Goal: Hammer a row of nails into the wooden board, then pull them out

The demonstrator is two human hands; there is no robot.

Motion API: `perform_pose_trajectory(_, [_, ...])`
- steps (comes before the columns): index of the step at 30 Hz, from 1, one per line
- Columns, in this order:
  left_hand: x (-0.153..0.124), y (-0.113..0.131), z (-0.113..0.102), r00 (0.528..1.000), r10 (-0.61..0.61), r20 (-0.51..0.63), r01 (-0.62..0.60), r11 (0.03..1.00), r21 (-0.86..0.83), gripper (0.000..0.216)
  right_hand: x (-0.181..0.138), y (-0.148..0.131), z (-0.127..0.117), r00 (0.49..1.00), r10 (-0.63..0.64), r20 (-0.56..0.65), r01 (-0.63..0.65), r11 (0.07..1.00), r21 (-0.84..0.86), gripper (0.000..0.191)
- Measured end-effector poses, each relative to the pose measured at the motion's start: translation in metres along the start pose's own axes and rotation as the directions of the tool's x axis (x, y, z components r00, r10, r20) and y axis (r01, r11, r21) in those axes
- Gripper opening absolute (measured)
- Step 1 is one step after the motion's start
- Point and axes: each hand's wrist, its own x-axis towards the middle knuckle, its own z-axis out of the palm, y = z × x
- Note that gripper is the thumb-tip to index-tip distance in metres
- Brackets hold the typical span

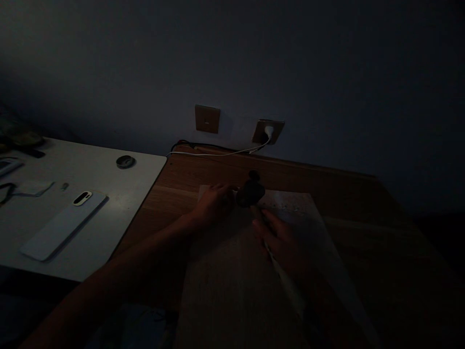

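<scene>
The scene is very dim. My right hand [281, 240] is closed round the wooden handle of a hammer [251, 193], whose dark head rests near the far edge of a pale board [232, 281] lying on the brown wooden table [356, 203]. My left hand [214, 201] lies on the board just left of the hammer head, fingers pinched together near it. What they pinch is too small and dark to make out.
A white desk [109, 232] adjoins on the left with a white phone [63, 224] face down, a small round object [125, 161] and cables. On the wall behind are a switch plate [207, 118] and a socket [268, 131] with a white plug and cord.
</scene>
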Motion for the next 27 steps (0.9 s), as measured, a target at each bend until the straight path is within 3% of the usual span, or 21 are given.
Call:
perform_pose_trajectory(10, [-0.0009,-0.0030,0.0010,1.000,0.011,0.008,-0.011,1.000,-0.007,0.044,0.0058,0.0078,0.0072,0.999,0.036,-0.015,-0.037,0.998,-0.056,0.042])
perform_pose_trajectory(27, [-0.0007,0.0010,-0.0013,1.000,-0.009,0.028,0.008,1.000,0.024,0.033,0.0037,0.0107,0.0083,1.000,0.003,-0.014,-0.004,0.998,-0.056,0.035])
